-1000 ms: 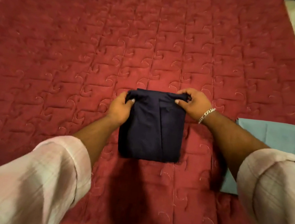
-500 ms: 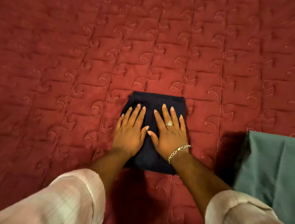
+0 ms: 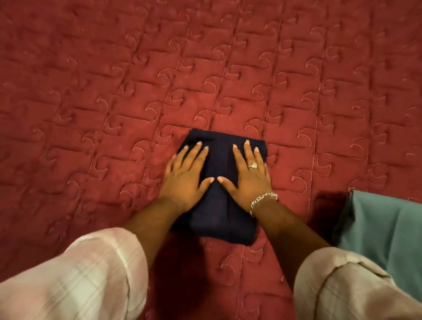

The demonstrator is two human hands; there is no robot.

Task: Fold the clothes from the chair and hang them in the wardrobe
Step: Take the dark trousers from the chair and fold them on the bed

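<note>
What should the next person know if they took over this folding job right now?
Left hand: open, palm flat on the left half of the dark garment.
Right hand: open, palm flat on its right half; ring and bracelet on that hand.
The dark garment lies folded into a small rectangle on the red quilt.
A green cloth lies folded on the quilt to the right, apart from the dark one.
Done: both pieces look folded; the dark one is being pressed flat.
Left: carry the pieces to the wardrobe. Neither chair nor wardrobe is in view, so I cannot tell if more clothes wait.
</note>
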